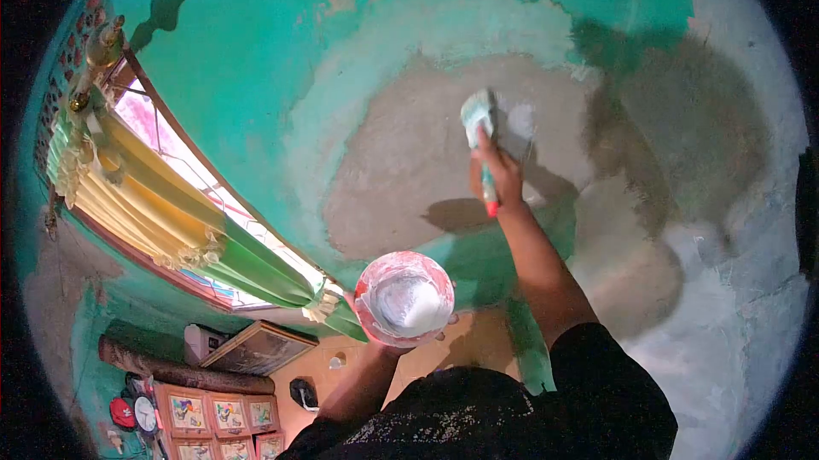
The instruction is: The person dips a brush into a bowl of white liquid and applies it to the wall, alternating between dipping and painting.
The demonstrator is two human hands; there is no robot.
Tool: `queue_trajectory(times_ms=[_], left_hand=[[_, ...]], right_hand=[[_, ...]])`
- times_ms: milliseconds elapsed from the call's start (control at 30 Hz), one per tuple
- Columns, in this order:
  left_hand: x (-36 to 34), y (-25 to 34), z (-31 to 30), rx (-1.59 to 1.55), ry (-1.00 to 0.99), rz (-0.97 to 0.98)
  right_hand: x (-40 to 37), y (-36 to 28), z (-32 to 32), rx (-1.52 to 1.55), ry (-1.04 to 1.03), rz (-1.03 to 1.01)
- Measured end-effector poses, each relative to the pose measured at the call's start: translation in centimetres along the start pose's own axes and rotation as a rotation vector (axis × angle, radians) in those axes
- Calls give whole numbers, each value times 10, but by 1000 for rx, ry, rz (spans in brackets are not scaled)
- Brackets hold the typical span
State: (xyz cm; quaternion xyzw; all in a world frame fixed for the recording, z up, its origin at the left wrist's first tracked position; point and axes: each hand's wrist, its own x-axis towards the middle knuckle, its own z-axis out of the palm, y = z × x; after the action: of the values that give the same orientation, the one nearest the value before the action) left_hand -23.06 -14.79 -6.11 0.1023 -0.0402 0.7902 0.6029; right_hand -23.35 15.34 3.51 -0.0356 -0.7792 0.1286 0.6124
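My right hand [503,172] is closed around the handle of a paintbrush [479,115], which has white paint on its bristles and a red tip at the handle's end. The bristles are up against or very near a grey-brown bare patch [401,144] of the wall; contact is hard to tell. A small pale smear [519,123] lies just right of the brush. Lower down, my left hand [394,348] supports a red paint bucket [367,277] from below and the side. White paint [422,302] shows inside it, and most of the fingers are hidden behind it.
Green paint [281,17] surrounds the patch, with whitish wall [734,315] at right. At left is a window with a yellow and green curtain [162,196]. Below stand a picture-panelled cabinet [205,405], a rolled mat [179,366], a leaning framed panel [260,347] and a black bag [303,393].
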Motion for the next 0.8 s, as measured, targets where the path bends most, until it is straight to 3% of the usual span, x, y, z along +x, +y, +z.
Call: queue_trajectory(times_ms=[33, 133, 233, 400, 467, 500, 567, 633, 767, 800], left_hand=[[0, 1, -2, -10, -25, -25], [2, 4, -9, 54, -64, -14], [-9, 5, -17, 140, 22, 62], [-17, 13, -43, 202, 144, 138], [-16, 13, -45, 176, 81, 123], [-9, 9, -32, 166, -25, 70], [-6, 5, -26, 120, -58, 43], [-5, 4, -25, 73, 17, 72], [6, -7, 6, 89, -106, 52], [7, -10, 8, 128, -102, 95]], right_hand=[[-18, 15, 15, -26, 74, -106], [-67, 29, 30, -96, 8, -62], [-122, 37, 28, -155, -145, -3], [-224, 63, 19, -32, -733, 598], [-232, 76, 28, 71, -764, 579], [-219, 75, 28, 91, -776, 574], [-158, 55, 20, 99, -793, 567], [-81, 34, 10, -2, -675, 499], [3, 30, -8, 232, -284, 200], [27, 13, -26, 276, -240, 246]])
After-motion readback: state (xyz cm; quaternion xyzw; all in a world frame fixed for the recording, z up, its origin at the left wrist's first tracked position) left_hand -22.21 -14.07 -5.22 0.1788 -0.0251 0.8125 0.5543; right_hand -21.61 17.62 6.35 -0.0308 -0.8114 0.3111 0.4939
